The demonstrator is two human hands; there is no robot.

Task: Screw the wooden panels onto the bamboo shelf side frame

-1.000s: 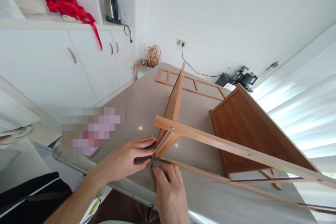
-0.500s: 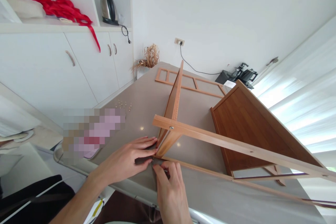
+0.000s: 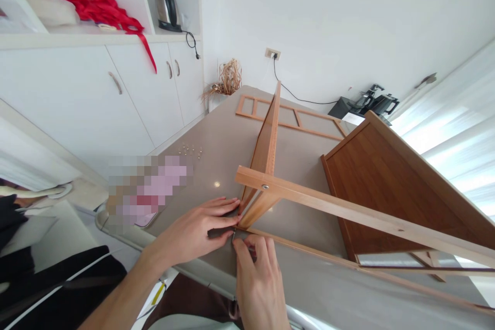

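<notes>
A wooden frame stands on the table, with an upright panel [image 3: 266, 136] joined to a long upper rail [image 3: 332, 203] and a lower rail [image 3: 301, 247]. A round metal screw head shows in the upper rail near its left end. My left hand [image 3: 197, 229] has its fingers stretched out, their tips touching the panel's lower near corner, with the thumb apart below. Close beside it, my right hand [image 3: 259, 268] pinches at the lower rail's left end. A sliver of a small metal piece [image 3: 233, 234] shows at its fingertips; the rest is hidden.
A wooden panelled piece [image 3: 398, 191] stands at right. A flat wooden frame [image 3: 297, 117] lies at the table's far side. Several small metal bits [image 3: 191, 150] lie near a blurred pink item [image 3: 166, 178] at left. White cabinets [image 3: 69, 93] stand beyond, holding a kettle [image 3: 167, 7] and red ribbon [image 3: 100, 13].
The view has shifted slightly, so the scene sits a little further right. Both hands stay at the same corner of the wooden frame, in nearly the same pose.
</notes>
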